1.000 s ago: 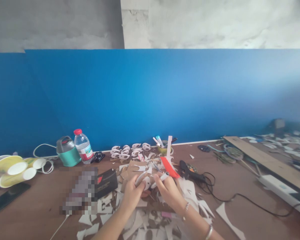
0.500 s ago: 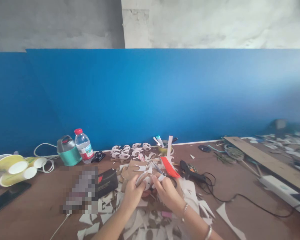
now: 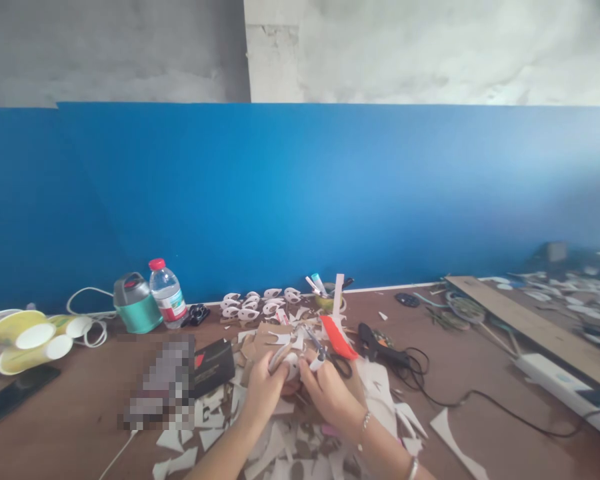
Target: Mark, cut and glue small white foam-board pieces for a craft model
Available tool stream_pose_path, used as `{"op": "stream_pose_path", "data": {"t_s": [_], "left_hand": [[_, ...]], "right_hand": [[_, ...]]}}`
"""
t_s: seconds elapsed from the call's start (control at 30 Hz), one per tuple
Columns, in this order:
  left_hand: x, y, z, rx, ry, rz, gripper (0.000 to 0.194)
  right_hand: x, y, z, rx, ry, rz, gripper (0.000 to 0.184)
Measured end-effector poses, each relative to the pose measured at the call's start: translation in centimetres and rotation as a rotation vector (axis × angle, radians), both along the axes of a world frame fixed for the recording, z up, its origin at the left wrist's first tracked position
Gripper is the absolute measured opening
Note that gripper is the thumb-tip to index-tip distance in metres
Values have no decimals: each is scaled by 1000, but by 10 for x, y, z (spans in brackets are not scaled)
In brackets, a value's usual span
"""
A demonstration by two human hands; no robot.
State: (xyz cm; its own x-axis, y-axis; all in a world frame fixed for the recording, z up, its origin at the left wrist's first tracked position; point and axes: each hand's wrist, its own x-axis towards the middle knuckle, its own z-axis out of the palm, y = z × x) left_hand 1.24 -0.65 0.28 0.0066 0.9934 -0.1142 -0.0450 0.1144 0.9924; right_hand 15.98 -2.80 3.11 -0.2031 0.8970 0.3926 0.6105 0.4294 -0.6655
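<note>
My left hand is closed around a small white cut piece with a round hole, like the curved shapes in the row behind. My right hand is closed close beside it, its fingertips at the piece's right edge. A slim pen-like tool with a white end sticks out from between the right fingers; its exact kind is unclear. Below both hands lie many white offcuts and brown cardboard. Black-handled scissors rest just right of my right hand.
Finished-looking white shapes stand in rows at the back, beside a pen cup. An orange strip and a black glue gun with a trailing cord lie rightward. At left are a water bottle, a black box and paper cups.
My right hand has shifted slightly left and down, and the pen-like tool has turned a little with it. My left hand still grips the white piece. The view has tilted slightly.
</note>
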Motion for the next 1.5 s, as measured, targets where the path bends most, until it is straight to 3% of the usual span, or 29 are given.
{"op": "stream_pose_path", "data": {"t_s": [0.17,0.27,0.33,0.43,0.5,0.57,0.67,0.77,0.87,1.0,1.13,1.23,1.3,1.37,1.5], "left_hand": [[0,-2,8,-9,-85,88,42],[-1,-2,12,5,-144,171,47],[-3,-1,13,16,-170,201,48],[-4,0,11,33,-188,218,44],[-5,0,8,42,-198,220,43],[-4,1,7,39,-212,222,44],[-3,1,7,21,-223,226,44],[-3,0,8,23,-222,221,43],[-3,-1,9,16,-222,223,42],[-3,-1,10,16,-205,223,42],[-2,-1,10,4,-213,231,43],[-1,-2,14,-2,-217,245,42],[-1,-4,18,6,-215,248,42],[0,-6,20,23,-213,246,43],[-1,-3,15,30,-227,238,44]], "right_hand": [[10,3,4,23,31,20,26],[21,3,8,80,-29,169,15],[28,4,8,50,-168,274,41],[35,7,9,20,-357,169,65],[38,6,13,16,-389,74,56],[41,1,19,-47,-390,48,35],[42,-11,27,-277,-509,133,3],[36,-21,28,-356,-670,95,12],[25,-26,24,-262,-791,69,11],[15,-28,13,-99,-781,31,13],[12,-32,7,-219,-811,37,17],[15,-32,18,-278,-811,105,13],[19,-27,28,-267,-700,110,6],[22,-19,33,-236,-556,56,12],[23,-2,17,-90,-406,-63,29]]}}
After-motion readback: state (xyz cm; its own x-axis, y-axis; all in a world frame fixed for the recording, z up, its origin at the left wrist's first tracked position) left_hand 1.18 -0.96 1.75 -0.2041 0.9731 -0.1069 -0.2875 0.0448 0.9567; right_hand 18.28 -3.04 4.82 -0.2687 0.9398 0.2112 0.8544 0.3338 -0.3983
